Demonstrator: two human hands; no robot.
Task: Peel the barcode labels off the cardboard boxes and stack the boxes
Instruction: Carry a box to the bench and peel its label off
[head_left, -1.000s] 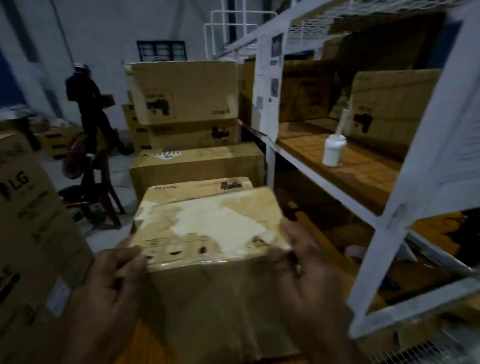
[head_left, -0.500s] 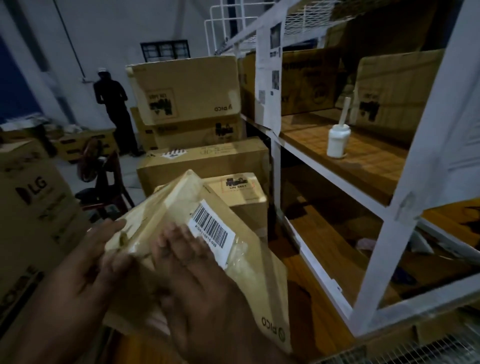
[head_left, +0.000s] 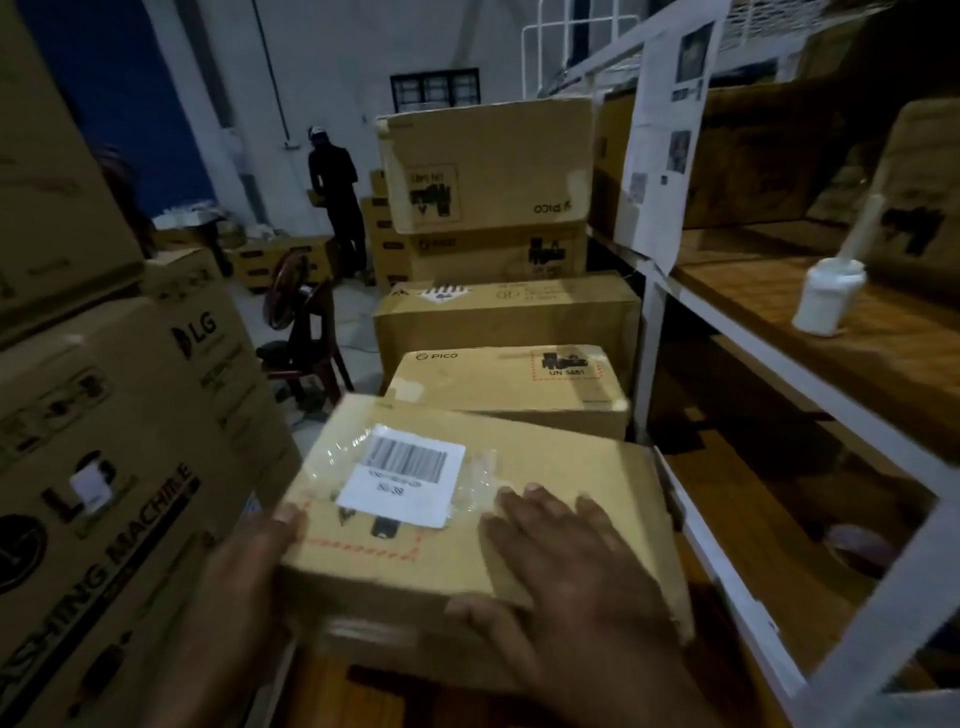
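Cardboard box (head_left: 561, 462), tan, white barcode label (head_left: 402, 475) — taped over

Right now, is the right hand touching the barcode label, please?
Apart: head view shows the right hand flat on the cardboard box, clear of the barcode label.

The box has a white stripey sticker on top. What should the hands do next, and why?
Probably slide the right hand over and pick at a corner of the barcode label. The label is face up and whole on the box, the left hand grips the box's left edge, and the right hand lies flat just beside the label.
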